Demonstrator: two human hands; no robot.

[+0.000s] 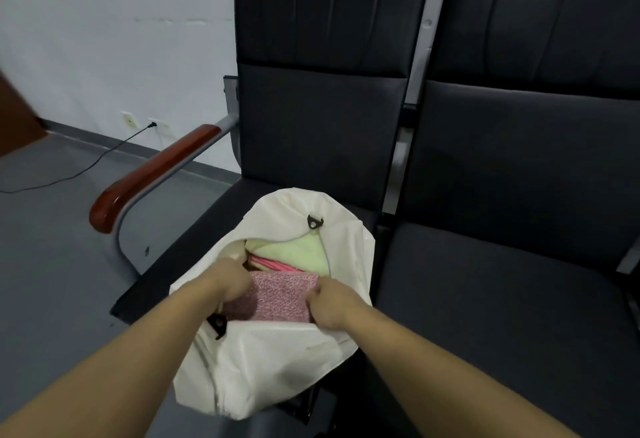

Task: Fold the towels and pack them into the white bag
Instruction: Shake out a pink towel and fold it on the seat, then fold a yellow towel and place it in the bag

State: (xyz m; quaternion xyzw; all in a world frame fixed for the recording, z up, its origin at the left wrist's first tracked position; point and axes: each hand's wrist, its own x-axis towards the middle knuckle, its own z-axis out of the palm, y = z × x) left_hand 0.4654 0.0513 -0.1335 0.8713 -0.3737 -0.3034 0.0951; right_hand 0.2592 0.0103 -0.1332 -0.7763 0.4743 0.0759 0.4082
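Note:
A white bag [277,361] lies open on the left black seat [194,240]. A folded pink speckled towel [282,297] sits in the bag's mouth. My left hand [232,281] grips the towel's left end and my right hand [329,302] grips its right end. Deeper in the bag lie a pale yellow-green folded towel [294,254] and a bright pink towel edge [273,266] beneath it. My fingertips are hidden behind the towel and the bag's rim.
A red-brown wooden armrest [152,174] on a grey metal frame runs along the seat's left side. A second black seat [502,281] stands to the right. A black cable [86,167] trails over the grey floor to a wall socket.

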